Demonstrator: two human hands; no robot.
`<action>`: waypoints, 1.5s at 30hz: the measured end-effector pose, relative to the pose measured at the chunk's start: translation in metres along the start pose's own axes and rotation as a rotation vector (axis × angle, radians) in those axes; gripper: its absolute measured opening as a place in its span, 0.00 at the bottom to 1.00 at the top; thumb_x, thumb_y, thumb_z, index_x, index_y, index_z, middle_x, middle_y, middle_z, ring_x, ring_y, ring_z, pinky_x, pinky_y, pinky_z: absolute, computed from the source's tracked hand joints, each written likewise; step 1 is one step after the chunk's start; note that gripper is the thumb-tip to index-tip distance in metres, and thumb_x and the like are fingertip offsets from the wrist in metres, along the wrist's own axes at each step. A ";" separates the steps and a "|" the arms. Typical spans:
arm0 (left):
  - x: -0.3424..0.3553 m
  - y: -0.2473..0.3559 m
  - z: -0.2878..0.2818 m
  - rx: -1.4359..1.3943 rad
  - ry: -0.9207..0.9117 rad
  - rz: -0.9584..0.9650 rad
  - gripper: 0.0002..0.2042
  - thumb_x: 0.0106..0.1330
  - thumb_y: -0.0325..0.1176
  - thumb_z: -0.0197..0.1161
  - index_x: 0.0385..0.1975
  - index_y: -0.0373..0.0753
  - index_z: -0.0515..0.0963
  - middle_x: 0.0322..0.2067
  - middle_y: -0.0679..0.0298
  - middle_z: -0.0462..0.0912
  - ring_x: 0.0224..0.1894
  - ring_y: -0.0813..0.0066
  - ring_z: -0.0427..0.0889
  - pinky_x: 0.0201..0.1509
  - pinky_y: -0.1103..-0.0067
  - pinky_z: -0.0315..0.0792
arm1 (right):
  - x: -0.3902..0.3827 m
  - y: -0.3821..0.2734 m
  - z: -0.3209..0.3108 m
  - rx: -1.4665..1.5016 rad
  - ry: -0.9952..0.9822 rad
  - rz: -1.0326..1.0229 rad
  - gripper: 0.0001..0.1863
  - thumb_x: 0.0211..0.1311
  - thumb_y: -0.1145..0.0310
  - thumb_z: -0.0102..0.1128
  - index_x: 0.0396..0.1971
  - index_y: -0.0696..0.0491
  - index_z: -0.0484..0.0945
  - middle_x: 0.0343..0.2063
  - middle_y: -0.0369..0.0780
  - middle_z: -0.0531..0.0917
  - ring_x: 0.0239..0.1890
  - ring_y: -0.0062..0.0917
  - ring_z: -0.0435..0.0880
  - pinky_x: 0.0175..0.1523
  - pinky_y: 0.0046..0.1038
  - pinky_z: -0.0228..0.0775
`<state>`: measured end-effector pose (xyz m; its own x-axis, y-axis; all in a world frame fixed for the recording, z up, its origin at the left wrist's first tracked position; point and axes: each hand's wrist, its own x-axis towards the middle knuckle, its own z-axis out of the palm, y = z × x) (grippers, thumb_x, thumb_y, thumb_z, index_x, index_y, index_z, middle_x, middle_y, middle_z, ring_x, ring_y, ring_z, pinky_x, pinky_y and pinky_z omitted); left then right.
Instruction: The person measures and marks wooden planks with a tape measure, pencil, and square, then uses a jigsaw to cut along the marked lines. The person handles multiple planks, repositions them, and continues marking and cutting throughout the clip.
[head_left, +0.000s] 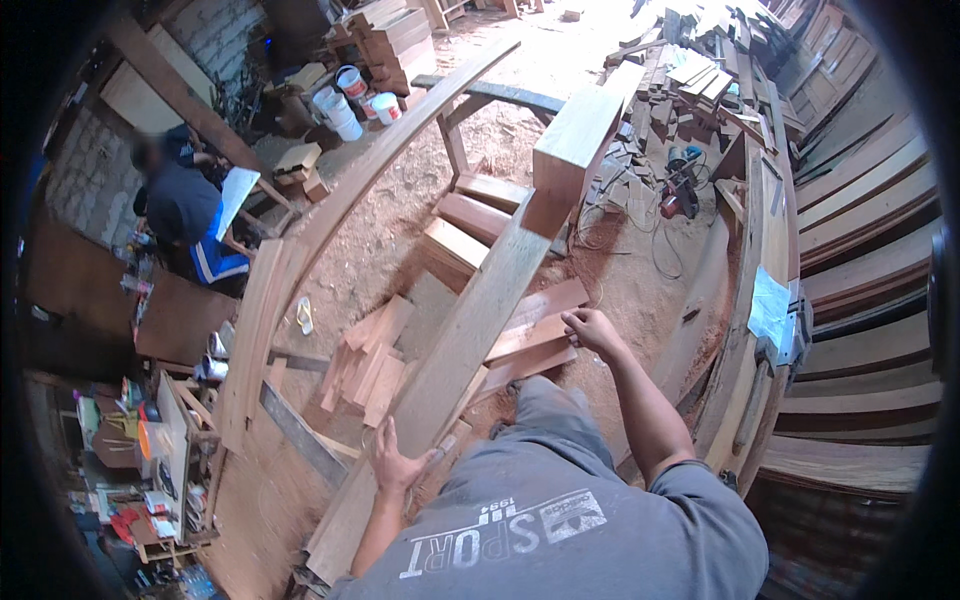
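A long wooden board (462, 325) runs diagonally away from me. Across its far part sits a thick squared timber (568, 150), its cut end facing me. My left hand (397, 466) lies on the near part of the board, fingers stretched over its surface. To the right of the board, my right hand (592, 332) hovers in the air with bent fingers pressed together. Whatever it may pinch is too small to make out. Below it, several reddish wood pieces (535, 335) lie stacked low beside the board.
Left of the board, a long curved timber (370, 180) spans the work frame. Short offcuts (365, 360) lie on the dusty floor. A power tool (680, 190) with a cable sits at right, near a scrap heap (700, 80). Another person (185, 200) sits at far left.
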<state>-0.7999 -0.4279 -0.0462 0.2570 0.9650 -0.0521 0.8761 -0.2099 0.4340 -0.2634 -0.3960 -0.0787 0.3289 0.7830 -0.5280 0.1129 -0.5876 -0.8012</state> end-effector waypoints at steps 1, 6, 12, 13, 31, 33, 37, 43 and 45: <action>-0.001 -0.001 0.000 -0.014 -0.003 -0.017 0.63 0.44 0.61 0.88 0.78 0.31 0.64 0.70 0.40 0.71 0.72 0.40 0.72 0.75 0.52 0.70 | -0.012 0.017 0.005 0.049 -0.004 0.039 0.25 0.81 0.50 0.64 0.52 0.60 0.85 0.37 0.37 0.87 0.32 0.19 0.86 0.39 0.26 0.82; 0.004 -0.007 -0.007 0.034 -0.007 -0.017 0.63 0.45 0.62 0.87 0.79 0.32 0.64 0.70 0.41 0.71 0.74 0.41 0.70 0.77 0.52 0.66 | -0.070 0.085 0.011 0.197 0.053 0.200 0.23 0.81 0.52 0.64 0.54 0.59 0.85 0.39 0.39 0.88 0.34 0.21 0.87 0.40 0.25 0.82; 0.014 -0.010 -0.010 0.107 -0.012 0.020 0.63 0.45 0.63 0.87 0.80 0.35 0.63 0.73 0.42 0.69 0.74 0.40 0.68 0.79 0.52 0.62 | -0.093 0.116 -0.028 0.234 0.187 0.282 0.22 0.81 0.53 0.63 0.53 0.59 0.85 0.41 0.39 0.89 0.35 0.21 0.88 0.40 0.26 0.81; 0.014 -0.009 -0.007 0.104 -0.011 0.010 0.63 0.45 0.62 0.87 0.80 0.36 0.63 0.73 0.42 0.69 0.75 0.40 0.67 0.79 0.52 0.61 | -0.089 0.120 -0.037 0.224 0.194 0.265 0.22 0.81 0.53 0.63 0.53 0.59 0.86 0.41 0.39 0.90 0.35 0.21 0.88 0.40 0.27 0.81; 0.395 0.325 0.156 -0.260 0.132 0.093 0.77 0.39 0.56 0.93 0.83 0.27 0.44 0.81 0.37 0.52 0.83 0.43 0.54 0.88 0.57 0.49 | 0.082 0.044 -0.337 0.360 0.399 -0.071 0.18 0.78 0.56 0.66 0.50 0.57 0.89 0.35 0.41 0.92 0.38 0.23 0.89 0.46 0.30 0.80; 0.437 0.375 0.157 -0.193 0.124 0.123 0.79 0.38 0.53 0.94 0.83 0.27 0.41 0.81 0.38 0.53 0.83 0.45 0.54 0.88 0.59 0.49 | 0.089 0.040 -0.392 0.371 0.529 -0.141 0.17 0.79 0.58 0.66 0.49 0.58 0.89 0.35 0.39 0.91 0.36 0.20 0.88 0.44 0.28 0.79; 0.481 0.404 0.177 -0.422 0.039 0.325 0.81 0.37 0.48 0.96 0.84 0.31 0.36 0.80 0.44 0.56 0.81 0.53 0.59 0.85 0.64 0.56 | 0.089 0.049 -0.495 0.493 0.737 -0.163 0.18 0.79 0.59 0.66 0.49 0.60 0.87 0.38 0.38 0.91 0.37 0.19 0.86 0.44 0.26 0.78; 0.486 0.373 0.224 -0.636 -0.023 0.252 0.71 0.43 0.40 0.95 0.83 0.39 0.44 0.76 0.55 0.64 0.73 0.60 0.72 0.77 0.65 0.72 | 0.094 0.051 -0.592 0.478 0.852 -0.030 0.16 0.80 0.61 0.65 0.50 0.60 0.86 0.38 0.35 0.89 0.37 0.17 0.84 0.45 0.24 0.76; 0.483 0.376 0.236 -0.616 -0.017 0.215 0.65 0.43 0.39 0.95 0.79 0.39 0.52 0.73 0.56 0.67 0.72 0.60 0.72 0.76 0.65 0.73 | 0.102 0.052 -0.614 0.476 0.942 0.055 0.13 0.79 0.62 0.66 0.49 0.57 0.87 0.36 0.34 0.88 0.35 0.15 0.83 0.41 0.23 0.75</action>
<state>-0.2501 -0.0774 -0.1201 0.4112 0.9079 0.0812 0.4113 -0.2643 0.8724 0.3518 -0.4723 -0.0015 0.9402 0.1635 -0.2987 -0.2367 -0.3169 -0.9185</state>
